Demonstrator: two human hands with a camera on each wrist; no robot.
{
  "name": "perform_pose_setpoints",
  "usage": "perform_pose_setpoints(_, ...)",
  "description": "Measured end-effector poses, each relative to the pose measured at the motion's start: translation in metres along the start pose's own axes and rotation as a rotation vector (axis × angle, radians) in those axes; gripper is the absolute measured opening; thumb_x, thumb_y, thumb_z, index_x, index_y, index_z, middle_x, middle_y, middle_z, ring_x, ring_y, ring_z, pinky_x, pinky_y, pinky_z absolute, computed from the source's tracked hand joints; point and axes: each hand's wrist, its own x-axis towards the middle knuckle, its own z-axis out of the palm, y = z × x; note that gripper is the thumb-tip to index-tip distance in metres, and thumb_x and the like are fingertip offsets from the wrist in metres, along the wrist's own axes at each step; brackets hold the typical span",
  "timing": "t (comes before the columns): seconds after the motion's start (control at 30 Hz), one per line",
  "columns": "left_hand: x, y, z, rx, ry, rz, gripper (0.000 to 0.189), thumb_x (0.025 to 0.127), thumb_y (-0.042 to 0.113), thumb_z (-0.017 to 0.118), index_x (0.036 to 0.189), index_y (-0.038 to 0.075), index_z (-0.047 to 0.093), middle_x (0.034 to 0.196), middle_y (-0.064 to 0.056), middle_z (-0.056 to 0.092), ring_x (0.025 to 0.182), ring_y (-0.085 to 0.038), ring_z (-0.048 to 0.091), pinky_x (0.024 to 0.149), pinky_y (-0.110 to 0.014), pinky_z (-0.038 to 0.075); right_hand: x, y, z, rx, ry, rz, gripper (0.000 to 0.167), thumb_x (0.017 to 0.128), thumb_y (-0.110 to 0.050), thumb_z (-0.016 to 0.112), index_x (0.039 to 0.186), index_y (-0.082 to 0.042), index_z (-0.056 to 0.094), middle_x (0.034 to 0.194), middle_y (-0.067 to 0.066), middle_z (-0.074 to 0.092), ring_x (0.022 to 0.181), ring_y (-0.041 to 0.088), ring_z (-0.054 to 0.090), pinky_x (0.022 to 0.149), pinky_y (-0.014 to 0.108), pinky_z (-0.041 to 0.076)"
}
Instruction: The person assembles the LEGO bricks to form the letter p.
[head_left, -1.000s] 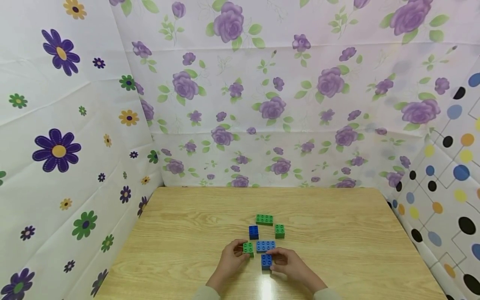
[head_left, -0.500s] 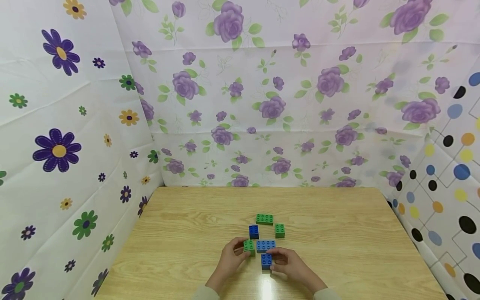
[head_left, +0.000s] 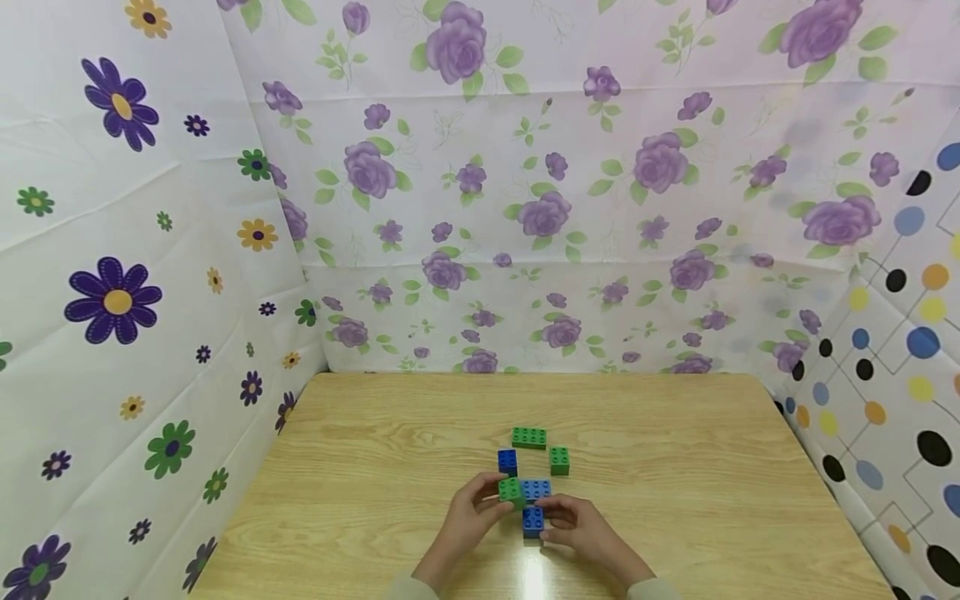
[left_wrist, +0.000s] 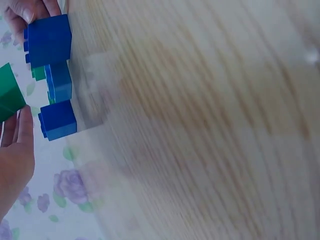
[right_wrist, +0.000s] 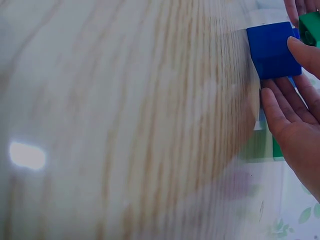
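Observation:
My left hand pinches a square green building brick between thumb and fingers. In the left wrist view this green brick is raised off the table and slightly tilted. My right hand grips a square blue brick from its right side; the right wrist view shows that blue brick standing on the table with the thumb against it. Just behind both hands lies a longer light blue brick, its left end covered by the green brick in the head view.
Behind the light blue brick stand a dark blue square brick, a long green brick and another square green brick. The wooden table ends at a flowered cloth at the back, with patterned cloths on both sides.
My left hand has lifted the green brick and carried it to the right, over the left end of the light blue brick as seen from the head. The right hand stays put on its blue brick.

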Motion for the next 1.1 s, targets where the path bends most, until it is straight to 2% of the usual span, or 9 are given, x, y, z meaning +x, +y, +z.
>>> perform_pose_setpoints(0.17, -0.002, -0.001, 0.006, -0.007, -0.052, 0.028, 0.04, 0.091, 0.011, 0.067, 0.128, 0.002, 0.054, 0.129, -0.014, 0.055, 0.119, -0.027, 0.054, 0.098, -0.028, 0.049, 0.0, -0.001, 0.0, 0.005, 0.011, 0.005, 0.047, 0.086, -0.015, 0.074, 0.126, 0.001, 0.057, 0.126, 0.015, 0.058, 0.12, 0.034, 0.054, 0.099, 0.037, 0.049)
perform_pose_setpoints(0.27, -0.003, -0.003, 0.009, -0.023, -0.075, 0.019, 0.042, 0.09, 0.011, 0.068, 0.129, 0.0, 0.053, 0.13, -0.015, 0.054, 0.119, -0.026, 0.054, 0.099, -0.027, 0.048, -0.001, -0.002, 0.001, 0.011, 0.013, -0.004, 0.046, 0.086, -0.013, 0.074, 0.126, 0.002, 0.057, 0.126, 0.015, 0.059, 0.12, 0.035, 0.053, 0.1, 0.039, 0.049)
perform_pose_setpoints(0.43, -0.004, -0.003, 0.014, -0.045, -0.079, -0.022, 0.039, 0.089, 0.008, 0.069, 0.125, 0.001, 0.056, 0.133, -0.018, 0.051, 0.12, -0.028, 0.053, 0.1, -0.028, 0.048, -0.001, -0.002, 0.001, 0.028, 0.009, -0.014, 0.046, 0.086, -0.01, 0.074, 0.126, 0.003, 0.056, 0.126, 0.016, 0.059, 0.121, 0.036, 0.053, 0.1, 0.041, 0.048)
perform_pose_setpoints(0.63, -0.004, -0.004, 0.016, -0.021, -0.077, -0.052, 0.038, 0.088, 0.007, 0.07, 0.123, 0.003, 0.058, 0.125, -0.012, 0.057, 0.118, -0.029, 0.055, 0.098, -0.031, 0.05, 0.0, 0.002, 0.001, 0.025, 0.011, -0.022, 0.045, 0.086, -0.01, 0.073, 0.126, 0.004, 0.056, 0.125, 0.017, 0.059, 0.12, 0.036, 0.054, 0.099, 0.037, 0.05)
perform_pose_setpoints(0.97, -0.004, -0.003, 0.017, 0.005, -0.085, -0.046, 0.036, 0.087, 0.008, 0.071, 0.122, 0.005, 0.06, 0.123, -0.01, 0.058, 0.116, -0.027, 0.056, 0.097, -0.031, 0.051, 0.001, 0.002, 0.001, 0.024, 0.01, -0.024, 0.046, 0.086, -0.011, 0.073, 0.126, 0.005, 0.056, 0.125, 0.017, 0.059, 0.119, 0.035, 0.054, 0.099, 0.039, 0.049)
perform_pose_setpoints(1.1, -0.003, -0.003, 0.017, 0.038, -0.099, -0.024, 0.037, 0.087, 0.007, 0.071, 0.122, 0.006, 0.06, 0.124, -0.009, 0.058, 0.115, -0.027, 0.057, 0.094, -0.029, 0.053, 0.001, 0.003, 0.001, 0.016, 0.014, -0.024, 0.047, 0.086, -0.012, 0.074, 0.125, 0.005, 0.056, 0.124, 0.017, 0.06, 0.118, 0.034, 0.055, 0.098, 0.035, 0.05)
